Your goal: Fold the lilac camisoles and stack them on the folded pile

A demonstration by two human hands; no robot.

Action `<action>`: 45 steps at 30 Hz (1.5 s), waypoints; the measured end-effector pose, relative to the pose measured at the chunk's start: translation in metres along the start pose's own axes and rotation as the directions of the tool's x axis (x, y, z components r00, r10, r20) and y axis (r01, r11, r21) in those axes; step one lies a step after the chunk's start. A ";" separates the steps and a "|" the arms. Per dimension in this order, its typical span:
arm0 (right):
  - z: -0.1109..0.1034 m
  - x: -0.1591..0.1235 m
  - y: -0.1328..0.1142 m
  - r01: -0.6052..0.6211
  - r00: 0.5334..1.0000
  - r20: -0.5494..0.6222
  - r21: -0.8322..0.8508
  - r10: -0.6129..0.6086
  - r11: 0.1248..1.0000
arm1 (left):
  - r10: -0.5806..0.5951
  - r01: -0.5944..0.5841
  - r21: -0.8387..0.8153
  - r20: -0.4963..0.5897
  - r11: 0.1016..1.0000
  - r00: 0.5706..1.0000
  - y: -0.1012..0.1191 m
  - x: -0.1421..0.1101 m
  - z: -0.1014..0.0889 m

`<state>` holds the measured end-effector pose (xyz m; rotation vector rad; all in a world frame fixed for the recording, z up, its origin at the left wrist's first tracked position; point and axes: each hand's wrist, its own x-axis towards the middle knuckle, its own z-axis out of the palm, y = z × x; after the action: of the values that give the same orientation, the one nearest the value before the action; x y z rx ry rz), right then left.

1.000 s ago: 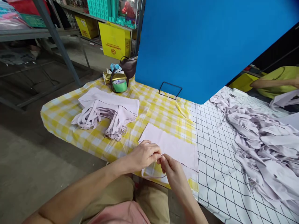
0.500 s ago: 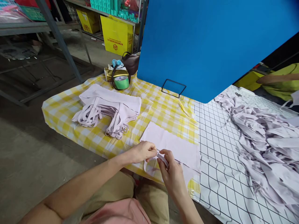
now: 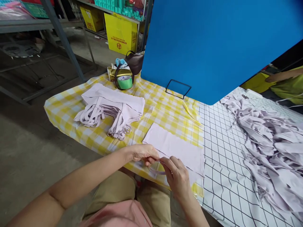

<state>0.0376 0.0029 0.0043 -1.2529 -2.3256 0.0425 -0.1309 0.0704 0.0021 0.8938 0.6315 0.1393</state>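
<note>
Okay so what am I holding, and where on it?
A thin strap of pale lilac fabric, pinched along its narrow band between the fingertips of your left hand and right hand.

Blue board [image 3: 213, 47]; pale lilac fabric [image 3: 174, 145]

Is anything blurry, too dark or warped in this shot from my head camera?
Head view: the strap looks smeared, likely from motion; the floor at left is dim; the blue board darkens at its top right corner. Also head view: the yellow box's small print is hard to read, and edge stretching seems likely.
</note>
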 end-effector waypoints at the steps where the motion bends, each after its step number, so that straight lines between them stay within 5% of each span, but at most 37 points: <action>1: 0.001 -0.001 0.001 -0.034 0.999 -0.004 0.012 0.034 0.999 | 0.010 -0.009 0.069 -0.019 0.998 1.000 0.000 0.001 -0.001; 3: 0.004 -0.002 0.005 -0.145 0.989 -0.015 0.063 0.147 0.987 | 0.103 -0.044 0.336 -0.160 0.941 0.982 0.000 0.005 -0.003; 5: 0.008 -0.002 0.011 -0.278 0.959 -0.010 0.124 0.282 0.952 | 0.348 -0.051 0.705 -0.285 0.708 0.893 -0.001 0.011 -0.006; 7: 0.011 0.000 0.016 -0.395 0.918 0.033 0.153 0.394 0.906 | 0.582 -0.003 0.945 -0.199 0.327 0.789 -0.002 0.017 -0.008; 9: 0.015 0.003 0.021 -0.483 0.876 0.100 0.146 0.473 0.863 | 0.645 0.026 1.000 -0.022 0.003 0.764 -0.004 0.023 -0.009; 11: 0.019 0.006 0.024 -0.535 0.843 0.145 0.136 0.517 0.834 | 0.630 0.035 0.982 0.091 -0.184 0.771 -0.006 0.029 -0.009; 13: 0.022 0.008 0.026 -0.551 0.832 0.163 0.136 0.529 0.824 | 0.616 0.030 0.960 0.154 -0.277 0.772 -0.007 0.034 -0.010; 16: 0.026 0.008 0.028 -0.549 0.833 0.161 0.120 0.530 0.827 | 0.621 0.034 0.956 0.163 -0.293 0.766 -0.009 0.040 -0.011; 22: 0.029 0.008 0.032 -0.515 0.852 0.123 0.026 0.509 0.857 | 0.635 0.018 0.998 0.025 -0.061 0.772 -0.007 0.044 -0.017; 26: 0.030 0.009 0.033 -0.503 0.857 0.110 -0.026 0.503 0.864 | 0.612 0.001 1.000 0.004 -0.008 0.791 -0.003 0.046 -0.019; 45: 0.037 0.019 0.030 -0.495 0.866 0.074 -0.027 0.495 0.869 | 0.556 0.012 0.997 0.030 -0.071 0.831 0.005 0.047 -0.018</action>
<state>0.0363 0.0432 -0.0282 -1.8529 -2.0011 0.2603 -0.1028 0.1031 -0.0239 2.6053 0.9180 0.2724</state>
